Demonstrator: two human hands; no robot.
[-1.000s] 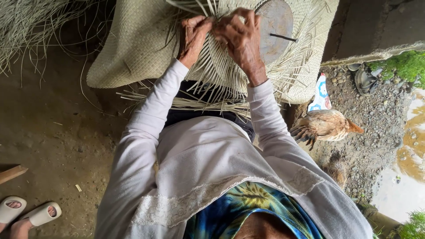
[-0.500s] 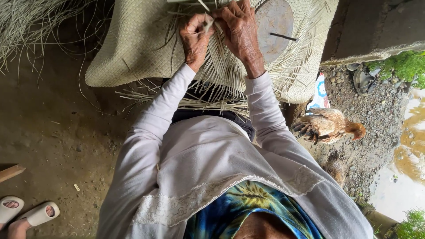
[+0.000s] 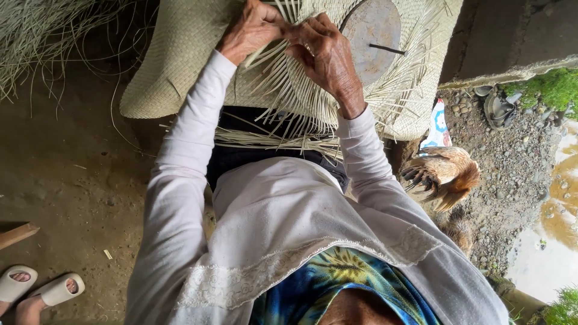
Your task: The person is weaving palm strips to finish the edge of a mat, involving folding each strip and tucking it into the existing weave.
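A pale woven straw mat (image 3: 180, 54) lies over my lap, its loose strips (image 3: 283, 120) fanning out toward me. My left hand (image 3: 250, 30) is closed around a few of these strips at the mat's unfinished edge. Just beside it, my right hand (image 3: 325, 57) pinches other strips, fingers bent, and the two hands almost touch. A round flat grey disc (image 3: 370, 33) with a thin dark stick (image 3: 388, 49) on it rests on the mat right of my right hand.
A brown hen (image 3: 442, 174) stands at my right elbow on gravel (image 3: 512, 162), with a muddy puddle (image 3: 560, 210) beyond. A heap of loose straw (image 3: 42, 36) lies at the upper left. Two pale sandals (image 3: 57, 289) and a wooden piece (image 3: 18, 235) sit at the lower left. A concrete ledge (image 3: 506, 42) runs along the upper right.
Both hands have drawn closer together on the strips and work a little higher on the mat. The hen has turned and lowered its head beside my right arm.
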